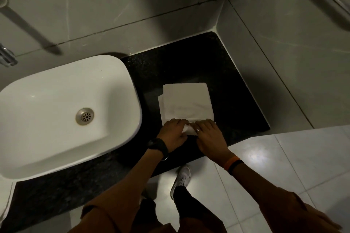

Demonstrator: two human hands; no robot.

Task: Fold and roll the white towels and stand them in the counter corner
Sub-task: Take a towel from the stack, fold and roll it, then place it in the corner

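Observation:
A white towel (186, 103) lies folded into a flat strip on the black counter (233, 85), running away from me toward the wall. Its near end is curled into a small roll. My left hand (173, 133) and my right hand (209, 135) sit side by side on that roll, fingers bent over it and gripping it. The counter corner (213, 38), where the two tiled walls meet, is bare.
A white basin (62, 113) with a metal drain stands left of the towel, its rim close to the towel's left edge. A tap (7, 57) juts out at far left. Tiled walls close the counter at back and right. Floor tiles and my shoe lie below the counter's front edge.

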